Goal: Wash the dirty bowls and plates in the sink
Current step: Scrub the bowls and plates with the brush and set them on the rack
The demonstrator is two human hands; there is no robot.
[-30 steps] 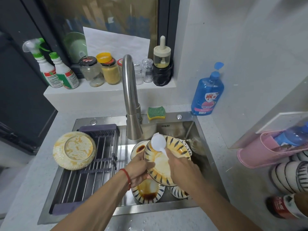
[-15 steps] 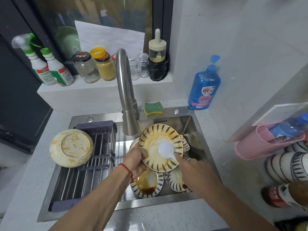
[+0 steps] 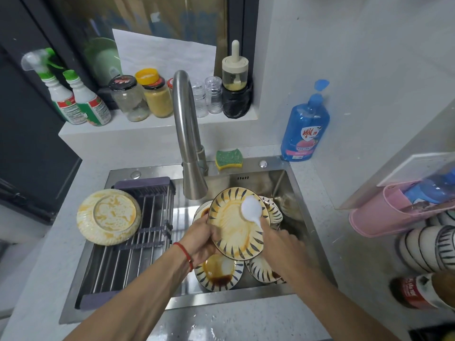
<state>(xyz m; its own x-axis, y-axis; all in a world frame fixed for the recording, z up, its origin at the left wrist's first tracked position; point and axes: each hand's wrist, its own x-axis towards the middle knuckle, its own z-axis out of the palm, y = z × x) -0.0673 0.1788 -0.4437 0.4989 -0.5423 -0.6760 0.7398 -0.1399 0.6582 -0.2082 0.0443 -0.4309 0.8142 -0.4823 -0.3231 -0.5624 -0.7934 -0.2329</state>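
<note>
While tilted, plate faces camera

tabletop (pale, speckled): sink set in | blue soap bottle at back right | pink basket right

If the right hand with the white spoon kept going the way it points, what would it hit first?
The right hand points up and left, with the spoon leading. The spoon's bowl already lies over the tilted plate held by the left hand, so it would meet that plate's greasy face first. Whether they already touch is unclear.
</note>
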